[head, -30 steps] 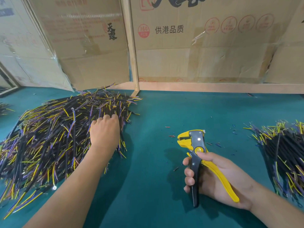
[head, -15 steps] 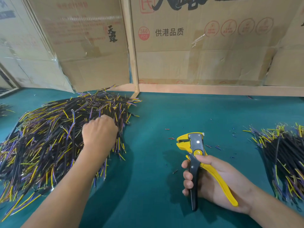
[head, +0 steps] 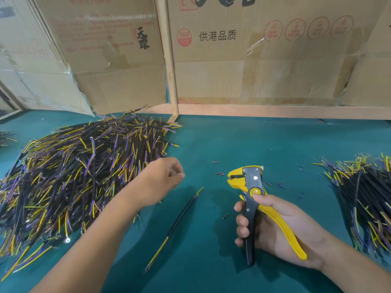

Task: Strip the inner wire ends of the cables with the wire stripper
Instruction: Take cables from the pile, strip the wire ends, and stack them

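A big pile of black cables [head: 69, 176] with yellow and purple inner wires covers the left of the green table [head: 211, 144]. My left hand [head: 163, 176] hovers at the pile's right edge with fingers loosely curled and nothing visibly in them. One single cable [head: 179, 216] lies slanted on the mat just below and right of that hand, apart from it. My right hand [head: 275, 227] grips the handles of the yellow and black wire stripper [head: 251, 199], whose jaws point up and left with nothing in them.
A second pile of cables [head: 366, 199] lies at the right edge. Small bits of stripped insulation [head: 220, 173] are scattered around the stripper. Cardboard boxes [head: 254, 60] and a wooden post [head: 169, 60] wall off the back of the table.
My left hand has come off the pile and moved right. A single cable now lies on the mat between the pile and the stripper. My right hand has barely moved.
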Available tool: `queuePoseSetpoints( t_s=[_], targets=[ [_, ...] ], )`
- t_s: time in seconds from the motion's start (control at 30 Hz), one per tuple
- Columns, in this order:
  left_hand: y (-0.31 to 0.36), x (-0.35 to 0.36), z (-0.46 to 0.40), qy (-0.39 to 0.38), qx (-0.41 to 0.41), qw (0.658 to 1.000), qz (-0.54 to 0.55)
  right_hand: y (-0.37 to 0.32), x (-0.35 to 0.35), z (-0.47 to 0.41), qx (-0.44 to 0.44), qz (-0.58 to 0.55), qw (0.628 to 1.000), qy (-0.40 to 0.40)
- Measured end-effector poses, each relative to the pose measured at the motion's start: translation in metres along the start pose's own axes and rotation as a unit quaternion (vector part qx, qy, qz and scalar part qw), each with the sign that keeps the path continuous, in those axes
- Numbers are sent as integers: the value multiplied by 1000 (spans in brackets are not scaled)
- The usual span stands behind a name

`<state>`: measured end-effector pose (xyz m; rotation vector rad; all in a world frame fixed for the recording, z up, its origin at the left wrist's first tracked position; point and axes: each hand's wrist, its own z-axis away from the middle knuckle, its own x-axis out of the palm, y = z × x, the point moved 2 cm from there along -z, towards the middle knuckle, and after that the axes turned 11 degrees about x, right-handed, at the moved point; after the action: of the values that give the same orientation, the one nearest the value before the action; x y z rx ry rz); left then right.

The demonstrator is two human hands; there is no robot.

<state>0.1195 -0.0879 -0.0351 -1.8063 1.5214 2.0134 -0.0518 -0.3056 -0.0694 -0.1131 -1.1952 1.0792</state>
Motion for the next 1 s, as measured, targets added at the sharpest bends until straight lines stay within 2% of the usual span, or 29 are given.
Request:
queuePoseSetpoints(
  t_s=[0.1,0.17,0.27,0.37,0.4,0.47,0.5,0.57,0.83,1.0],
  targets=[
    [7,3,6,-112,43,993,-16,0,1,0,-3,0,1000,1],
    [11,12,11,-191,44,979,-63,0,1,0,-2,-3,1000,-3],
    [8,20,14,-225,33,958,-174,0,-1,-1,0,-2,1000,-12],
    [10,17,13,-201,38,965,-166,0,-2,-2,3,-6,1000,-13],
    [13,16,11,-174,28,978,-108,0,-3,-2,3,-9,1000,-10],
    [22,15,7,-92,14,993,72,0,-3,-2,3,-13,1000,-8],
    [27,15,5,-48,18,988,147,0,-3,-2,3,-12,1000,-9],
    [37,17,5,5,46,974,223,0,-3,-2,2,-9,1000,-10],
    [51,28,11,13,93,926,365,0,-5,-2,-3,-9,1000,-20],
    [52,28,13,15,111,917,384,1,-9,-5,0,-12,999,-33]
  ],
)
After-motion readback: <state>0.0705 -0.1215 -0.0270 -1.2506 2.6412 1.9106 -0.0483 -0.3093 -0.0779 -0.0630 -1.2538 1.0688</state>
